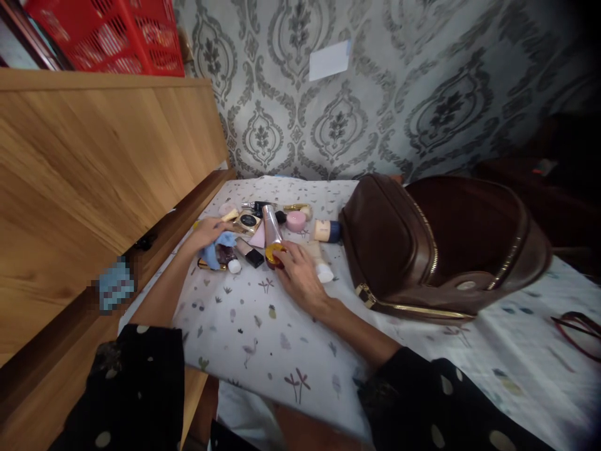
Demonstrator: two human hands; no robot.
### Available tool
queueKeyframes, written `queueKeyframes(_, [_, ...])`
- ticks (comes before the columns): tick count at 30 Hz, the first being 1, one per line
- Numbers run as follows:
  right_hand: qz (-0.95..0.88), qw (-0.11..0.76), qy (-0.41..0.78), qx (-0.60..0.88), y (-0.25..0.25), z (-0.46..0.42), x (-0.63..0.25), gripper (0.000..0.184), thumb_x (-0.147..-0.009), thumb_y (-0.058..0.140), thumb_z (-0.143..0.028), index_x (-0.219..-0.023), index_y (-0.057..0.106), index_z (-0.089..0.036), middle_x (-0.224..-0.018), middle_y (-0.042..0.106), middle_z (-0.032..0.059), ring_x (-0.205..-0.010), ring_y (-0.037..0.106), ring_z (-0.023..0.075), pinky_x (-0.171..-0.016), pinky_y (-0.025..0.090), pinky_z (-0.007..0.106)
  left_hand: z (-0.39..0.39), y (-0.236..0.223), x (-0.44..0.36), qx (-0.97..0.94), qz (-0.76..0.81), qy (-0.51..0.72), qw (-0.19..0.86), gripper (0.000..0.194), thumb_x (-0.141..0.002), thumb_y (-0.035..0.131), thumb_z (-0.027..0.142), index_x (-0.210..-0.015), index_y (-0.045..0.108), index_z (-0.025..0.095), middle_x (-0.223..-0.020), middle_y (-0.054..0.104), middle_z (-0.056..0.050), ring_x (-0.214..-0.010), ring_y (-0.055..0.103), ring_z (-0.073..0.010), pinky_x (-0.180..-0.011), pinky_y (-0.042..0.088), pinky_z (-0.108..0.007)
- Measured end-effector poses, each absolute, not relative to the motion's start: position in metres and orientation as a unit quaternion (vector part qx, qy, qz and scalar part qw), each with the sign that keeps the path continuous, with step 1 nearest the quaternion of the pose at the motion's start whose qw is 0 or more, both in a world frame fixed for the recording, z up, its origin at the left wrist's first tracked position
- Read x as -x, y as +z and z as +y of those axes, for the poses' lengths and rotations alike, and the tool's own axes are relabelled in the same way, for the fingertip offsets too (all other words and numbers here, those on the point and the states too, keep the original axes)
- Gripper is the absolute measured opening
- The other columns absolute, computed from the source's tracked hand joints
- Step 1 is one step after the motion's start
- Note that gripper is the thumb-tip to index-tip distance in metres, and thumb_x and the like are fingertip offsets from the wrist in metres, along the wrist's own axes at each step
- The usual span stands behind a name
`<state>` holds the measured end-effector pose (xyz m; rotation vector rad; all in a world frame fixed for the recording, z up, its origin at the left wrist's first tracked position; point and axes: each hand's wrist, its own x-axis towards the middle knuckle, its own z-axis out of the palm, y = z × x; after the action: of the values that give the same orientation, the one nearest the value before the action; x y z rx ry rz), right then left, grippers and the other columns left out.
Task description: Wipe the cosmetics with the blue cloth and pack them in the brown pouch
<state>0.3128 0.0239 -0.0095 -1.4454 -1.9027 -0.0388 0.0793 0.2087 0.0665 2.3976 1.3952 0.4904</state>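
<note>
A pile of small cosmetics lies on a white patterned sheet (263,338). My left hand (206,233) rests on a blue cloth (216,248) at the left of the pile, fingers curled over it. My right hand (300,275) reaches into the pile, its fingertips on a round orange-capped item (273,254) at the end of a silvery tube (270,225). Close by lie a black compact (248,220), a pink round pot (295,220), a cream jar with a dark lid (325,230) and a white tube (323,270).
A large brown leather bag (422,250) with gold zips lies open to the right of the cosmetics. A wooden headboard (94,169) runs along the left, with a red crate (113,34) on top. Patterned wallpaper is behind. Dark red glasses (580,329) lie at the far right.
</note>
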Motion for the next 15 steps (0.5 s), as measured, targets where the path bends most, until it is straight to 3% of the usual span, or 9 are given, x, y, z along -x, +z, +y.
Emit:
queueKeyframes(3, [-0.756,0.367,-0.04,0.54,-0.012,0.018,-0.31,0.035,-0.091,0.05,-0.012,-0.122,0.064,-0.018,-0.137,0.055,0.0158,-0.132,0.043,0.0327,-0.108,0.04,0.053,0.189,0.072,-0.054,-0.827,0.506,0.216,0.117,0.041,-0.085,0.048,0.045,-0.101,0.074,0.016,-0.095,0.073,-0.006,-0.092,0.065,-0.0281,-0.081,0.049,-0.035])
queueKeyframes(6, [-0.762,0.364,-0.048,0.533,-0.014,0.015,-0.307,0.039,-0.09,0.051,-0.011,-0.127,0.063,-0.017,-0.138,0.056,0.0162,-0.133,0.043,0.0325,-0.107,0.041,0.053,0.173,0.064,-0.034,-0.849,0.456,0.207,0.171,0.046,-0.078,0.061,0.047,-0.112,0.071,0.018,-0.112,0.073,-0.006,-0.103,0.065,-0.0288,-0.091,0.05,-0.036])
queueKeyframes(10, [-0.772,0.336,-0.078,0.534,-0.013,0.014,-0.303,0.039,-0.092,0.051,-0.012,-0.13,0.062,-0.013,-0.143,0.054,0.0187,-0.137,0.041,0.0347,-0.106,0.041,0.055,0.168,0.042,-0.032,-0.872,0.394,0.19,0.222,0.064,-0.072,0.07,0.046,-0.129,0.062,0.017,-0.138,0.062,-0.012,-0.128,0.055,-0.0322,-0.112,0.039,-0.045])
queueKeyframes(12, [-0.783,0.317,-0.103,0.526,-0.013,0.014,-0.301,0.038,-0.093,0.051,-0.012,-0.129,0.063,-0.013,-0.144,0.054,0.0181,-0.139,0.04,0.035,-0.108,0.04,0.056,0.169,0.033,-0.039,-0.873,0.391,0.191,0.222,0.069,-0.072,0.072,0.047,-0.132,0.059,0.016,-0.139,0.06,-0.014,-0.131,0.052,-0.0326,-0.115,0.035,-0.048])
queueKeyframes(15, [-0.798,0.292,-0.132,0.511,-0.013,0.016,-0.298,0.038,-0.094,0.049,-0.011,-0.129,0.063,-0.013,-0.144,0.056,0.0163,-0.14,0.039,0.0346,-0.11,0.037,0.057,0.172,0.027,-0.047,-0.862,0.401,0.199,0.238,0.07,-0.074,0.07,0.05,-0.133,0.058,0.015,-0.133,0.063,-0.014,-0.124,0.057,-0.0318,-0.111,0.04,-0.048])
